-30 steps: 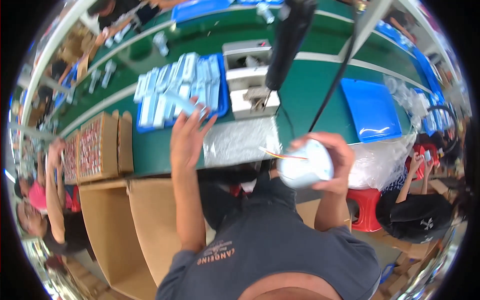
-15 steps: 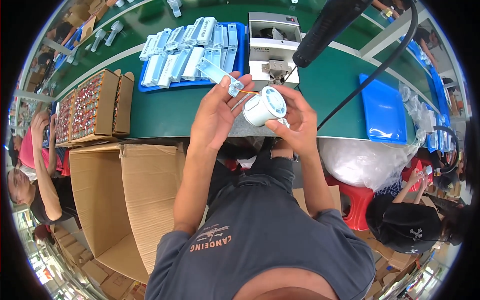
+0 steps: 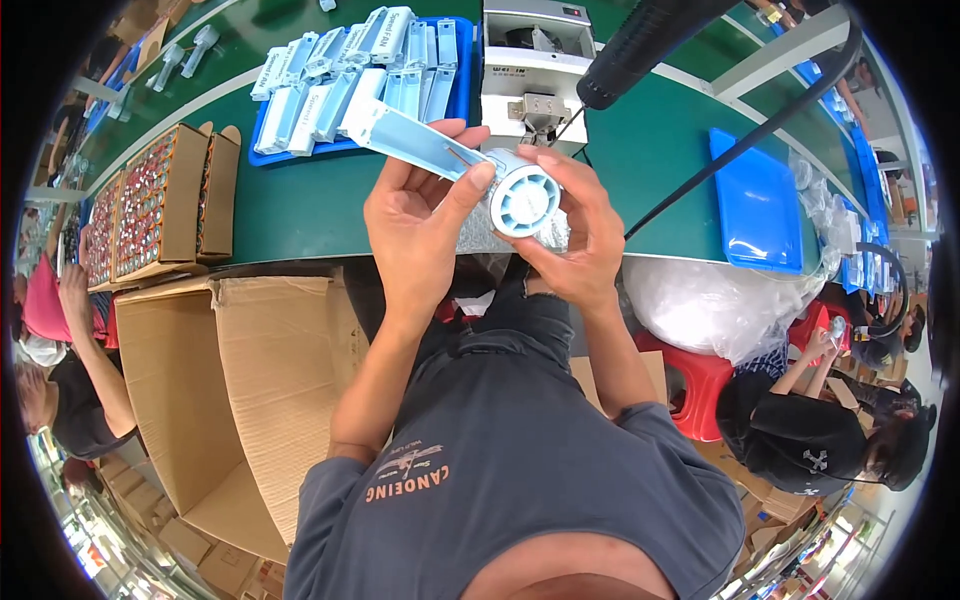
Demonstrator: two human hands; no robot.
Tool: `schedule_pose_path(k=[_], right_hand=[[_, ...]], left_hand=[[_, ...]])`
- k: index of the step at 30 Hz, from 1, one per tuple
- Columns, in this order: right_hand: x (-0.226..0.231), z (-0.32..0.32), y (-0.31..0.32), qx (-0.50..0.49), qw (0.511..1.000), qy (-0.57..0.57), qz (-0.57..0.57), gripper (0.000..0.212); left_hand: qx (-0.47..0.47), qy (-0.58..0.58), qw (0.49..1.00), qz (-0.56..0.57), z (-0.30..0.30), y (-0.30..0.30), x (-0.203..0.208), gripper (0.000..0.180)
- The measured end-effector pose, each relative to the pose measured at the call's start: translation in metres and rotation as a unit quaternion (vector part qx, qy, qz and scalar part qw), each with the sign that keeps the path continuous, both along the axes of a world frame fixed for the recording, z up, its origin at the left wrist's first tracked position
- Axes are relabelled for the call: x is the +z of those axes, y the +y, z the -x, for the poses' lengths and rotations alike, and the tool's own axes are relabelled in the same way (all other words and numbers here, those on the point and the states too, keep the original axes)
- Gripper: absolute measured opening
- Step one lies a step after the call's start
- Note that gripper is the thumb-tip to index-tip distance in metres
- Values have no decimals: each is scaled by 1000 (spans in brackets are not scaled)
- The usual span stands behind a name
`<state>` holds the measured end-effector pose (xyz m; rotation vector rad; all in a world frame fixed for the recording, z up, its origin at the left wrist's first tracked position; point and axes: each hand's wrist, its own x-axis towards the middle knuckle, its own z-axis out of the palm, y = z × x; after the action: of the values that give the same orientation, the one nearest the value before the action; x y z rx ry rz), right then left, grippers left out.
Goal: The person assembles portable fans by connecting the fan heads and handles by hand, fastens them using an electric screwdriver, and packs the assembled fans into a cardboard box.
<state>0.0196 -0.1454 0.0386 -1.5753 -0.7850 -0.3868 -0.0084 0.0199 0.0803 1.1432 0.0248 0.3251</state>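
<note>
My left hand [image 3: 425,215] is closed on a long light-blue plastic handle shell [image 3: 415,140], its hollow side up and its far end pointing up and left. A thin wire lies at the shell's near end. In my right hand [image 3: 580,215] is a round white and light-blue fan head [image 3: 525,198], its vented face turned toward me. The shell's near end meets the fan head; whether they are joined I cannot tell. My left thumb lies beside that meeting place.
A blue tray [image 3: 462,75] of similar shells stands behind my left hand. Beyond my hands are a white machine [image 3: 535,85] and a black hanging electric screwdriver [image 3: 640,55]. Another blue tray [image 3: 755,200] lies right. Partitioned boxes [image 3: 165,205] and a large open carton [image 3: 180,400] are left.
The handle shell has come against the fan head; earlier they were apart, linked by a wire. The fan head has turned its vented face toward me, and my hands are closer together.
</note>
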Motion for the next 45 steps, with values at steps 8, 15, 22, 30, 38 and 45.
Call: schedule_pose_path(k=[8,15,22,30,38,45], right_hand=[[-2,-1,-6,-31,996,-71,34,73],[-1,0,-8,-49,992,-102,58,74],[-3,0,-6,-27,998,-58,3,69],[-5,2,-3,-12,999,-23,-19,70],[-10,3,-3,-60,993,-92,31,72],[-17,2,-5,-68,995,-76,1,70]], left_hand=[[10,-17,998,-57,7,-2,-1,45],[20,-31,998,-60,10,-5,-5,45],[10,-32,998,-53,9,-5,-8,45],[2,-26,999,-28,11,-4,-12,46],[13,11,999,43,13,-14,-10,46],[-4,-38,996,-85,17,-16,-13,65]])
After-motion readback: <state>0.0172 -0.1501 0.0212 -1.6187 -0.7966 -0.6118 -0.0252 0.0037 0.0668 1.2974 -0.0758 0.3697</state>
